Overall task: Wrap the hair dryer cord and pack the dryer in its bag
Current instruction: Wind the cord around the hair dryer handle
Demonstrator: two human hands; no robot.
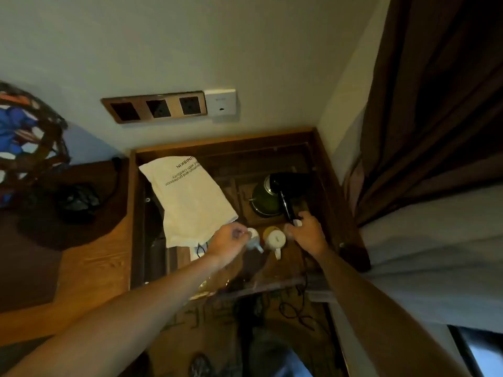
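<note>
A black hair dryer (283,190) lies on the dark wooden tea table (321,170), its head resting over a green kettle (262,198). My right hand (307,231) is closed around the lower end of the dryer's handle. The black cord (295,308) hangs off the table's near edge and lies in loose loops on the floor. A white cloth bag (190,202) with dark lettering lies flat on the table's left side. My left hand (227,240) sits at the bag's near corner, fingers curled by the opening; whether it grips the bag or its drawstring is unclear.
Two small cups (273,238) stand between my hands. A wall outlet strip (158,107) is above the table. A stained-glass lamp (24,137) and a lower wooden stand (89,270) are at left, a brown curtain (435,104) at right.
</note>
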